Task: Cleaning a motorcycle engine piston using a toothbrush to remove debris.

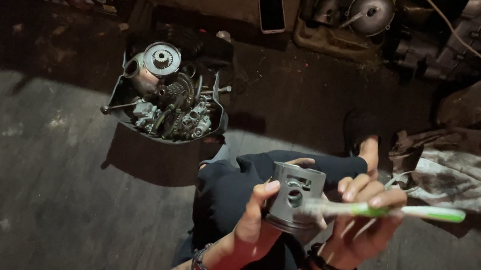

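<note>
Head view, work in hand: I see a grey metal piston (292, 202) held up over my lap while a green-and-white toothbrush (396, 211) is laid against its side, so I judge this to be brushing the part clean.

Left hand: my left hand (253, 221) is closed around the piston from its left side, thumb up along the skirt and the fingers hidden behind it; the grip looks firm.

Right hand: my right hand (366, 225) is curled shut on the toothbrush handle, with the handle's end sticking out to the right and the bristle end pointing left onto the piston near its round pin hole.

Where the piston is: in the air above my dark trouser leg (233, 184), between the two hands, not resting on the floor.

How far along: I judge the cleaning to be under way, not finished. The piston skirt looks fairly bright, but the lower rim sits in shadow and I cannot tell whether grime remains there or inside.

What is left: the tray of engine parts (166, 103) on the floor beyond my knee holds gears, a shaft and small castings that look dark and oily, so I judge them untouched by the brush.

Around it: a stained rag (455, 168) lies on the floor to the right, a phone (271, 11) lies face up near the far edge, and another engine casing (367, 12) sits at the top right.
</note>
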